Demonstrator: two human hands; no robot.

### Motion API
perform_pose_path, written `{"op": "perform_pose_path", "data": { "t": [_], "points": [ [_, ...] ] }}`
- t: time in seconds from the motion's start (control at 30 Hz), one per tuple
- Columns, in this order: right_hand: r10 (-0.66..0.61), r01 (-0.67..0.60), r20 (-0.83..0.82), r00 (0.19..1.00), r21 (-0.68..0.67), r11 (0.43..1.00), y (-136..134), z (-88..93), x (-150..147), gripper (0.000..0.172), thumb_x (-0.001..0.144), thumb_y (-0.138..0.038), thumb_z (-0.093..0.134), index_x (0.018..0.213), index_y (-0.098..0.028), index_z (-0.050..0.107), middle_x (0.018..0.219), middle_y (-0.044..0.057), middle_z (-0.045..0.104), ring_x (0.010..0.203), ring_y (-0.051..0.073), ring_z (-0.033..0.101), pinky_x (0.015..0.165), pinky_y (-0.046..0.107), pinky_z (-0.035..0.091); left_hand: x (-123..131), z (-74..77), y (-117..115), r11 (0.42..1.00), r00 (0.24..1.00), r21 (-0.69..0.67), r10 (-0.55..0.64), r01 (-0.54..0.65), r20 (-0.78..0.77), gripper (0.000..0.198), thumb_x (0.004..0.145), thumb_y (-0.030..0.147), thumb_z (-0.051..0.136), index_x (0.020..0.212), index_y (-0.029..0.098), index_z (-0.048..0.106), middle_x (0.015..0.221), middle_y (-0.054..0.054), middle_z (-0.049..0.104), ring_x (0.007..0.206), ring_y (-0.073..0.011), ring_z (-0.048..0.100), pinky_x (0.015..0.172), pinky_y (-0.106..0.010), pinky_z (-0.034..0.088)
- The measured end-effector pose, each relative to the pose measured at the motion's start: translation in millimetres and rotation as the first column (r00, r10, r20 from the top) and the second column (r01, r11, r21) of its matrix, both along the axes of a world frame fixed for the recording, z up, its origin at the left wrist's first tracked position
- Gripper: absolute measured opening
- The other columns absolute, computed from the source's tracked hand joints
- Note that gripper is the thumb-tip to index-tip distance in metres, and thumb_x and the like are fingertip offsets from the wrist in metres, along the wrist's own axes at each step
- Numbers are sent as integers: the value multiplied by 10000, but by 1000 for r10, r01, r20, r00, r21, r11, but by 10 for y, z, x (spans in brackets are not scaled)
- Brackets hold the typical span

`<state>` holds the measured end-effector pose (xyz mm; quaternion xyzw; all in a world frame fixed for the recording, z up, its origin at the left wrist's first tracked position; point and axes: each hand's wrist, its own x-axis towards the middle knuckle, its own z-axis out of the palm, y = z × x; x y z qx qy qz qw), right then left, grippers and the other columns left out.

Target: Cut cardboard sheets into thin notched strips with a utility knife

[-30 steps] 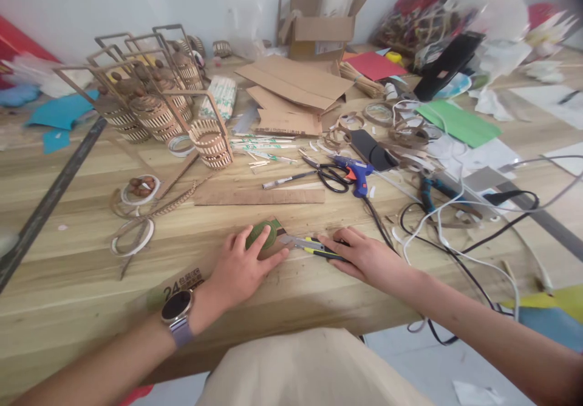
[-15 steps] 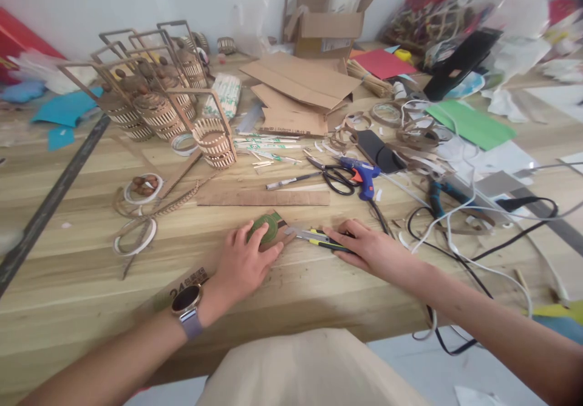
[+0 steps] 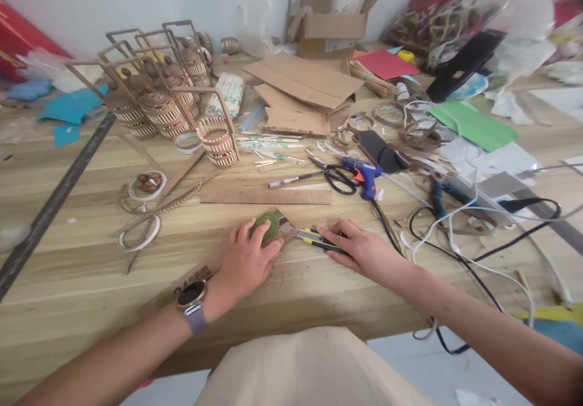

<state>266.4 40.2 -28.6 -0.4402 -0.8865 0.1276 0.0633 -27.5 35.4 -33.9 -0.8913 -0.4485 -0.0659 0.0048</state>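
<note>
Workpiece location: green disc [image 3: 268, 227] lies flat on a small cardboard piece [image 3: 286, 230] near the front edge of the bench [image 3: 91, 284], between the two hands. Left hand [image 3: 246, 263] rests palm down with its grip spread; thumb and fingertips lie on the near and left edge of the disc, closing around nothing. Left forearm enters from the lower left, wrist low, with a wristwatch [image 3: 194, 295] facing up. Right hand [image 3: 359, 251] lies just right of the cardboard piece, grip pressed together around the handle of a yellow-and-black utility knife [image 3: 314, 238]. Knife body is nearly flat to the bench and points left, its tip at the right edge of the cardboard piece; whether the blade touches it cannot be told. Right forearm enters from the lower right, knuckles up. Beyond the hands lie a long cardboard strip [image 3: 266, 196], then scissors [image 3: 337, 178] and a blue glue gun [image 3: 364, 172], well apart from both hands.
</note>
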Motion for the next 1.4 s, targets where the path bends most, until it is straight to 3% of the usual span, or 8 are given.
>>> {"op": "perform_pose_path", "data": {
  "t": [0.17, 0.3, 0.4, 0.63, 0.87, 1.13, 1.4],
  "points": [
    [-38, 38, -21, 999, 0, 999, 131, -8, 39, 451, 967, -336, 470, 1403, -241, 535, 1067, 110, 592, 985, 240, 638, 873, 401, 568, 112, 45, 24, 998, 997, -10, 69, -69, 24, 304, 977, 311, 499, 1229, 308, 669, 1355, -137, 540, 1203, -388, 471, 912, -562, 452],
    [-34, 34, -11, 999, -9, 999, 173, 23, 57, 457, 968, -338, 467, 1404, -219, 536, 1079, 118, 592, 986, 243, 639, 879, 403, 566, -19, 13, 6, 997, 997, -30, -66, 68, 37, 401, 974, 290, 509, 1368, 289, 581, 1445, -171, 467, 1324, -439, 378, 986, -604, 427],
    [-33, 33, -9, 999, 1, 999, 137, 30, 75, 457, 975, -356, 452, 1409, -234, 530, 1059, 112, 591, 957, 239, 641, 862, 406, 570, -138, -42, -24, 995, 993, -33, -95, 98, 76, 420, 973, 243, 496, 1387, 262, 565, 1469, -165, 449, 1398, -432, 286, 1037, -601, 408],
    [-24, 24, 35, 999, 16, 1000, 56, 23, 104, 451, 988, -361, 419, 1398, -217, 538, 1042, 114, 596, 912, 231, 644, 821, 384, 575, -155, -107, -23, 991, 979, -7, -130, 133, 155, 406, 956, 188, 504, 1346, 230, 605, 1440, -177, 456, 1395, -439, 269, 1025, -636, 421],
    [-64, 64, 8, 998, 10, 998, 169, -10, 38, 459, 970, -365, 456, 1398, -223, 541, 1062, 111, 600, 949, 236, 646, 837, 376, 568, -108, -138, 38, 991, 966, 65, -129, 118, 223, 377, 922, 150, 523, 1267, 198, 669, 1393, -178, 480, 1348, -430, 314, 1029, -638, 427],
    [-87, 87, -3, 996, 52, 995, 431, -67, 114, 460, 961, -374, 470, 1373, -197, 570, 1071, 129, 605, 959, 250, 636, 856, 403, 560, 41, -161, 273, 997, 963, 69, -61, 44, 263, 347, 929, 168, 509, 1213, 220, 702, 1327, -166, 501, 1292, -410, 395, 998, -616, 462],
    [-63, 63, 23, 998, 11, 998, 370, 6, 179, 464, 973, -374, 451, 1376, -174, 563, 1041, 124, 607, 903, 236, 655, 833, 384, 568, 56, -124, 263, 998, 962, 53, -35, 22, 272, 254, 944, 206, 517, 1075, 179, 734, 1293, -163, 489, 1282, -412, 406, 1025, -602, 439]
  ]
}}
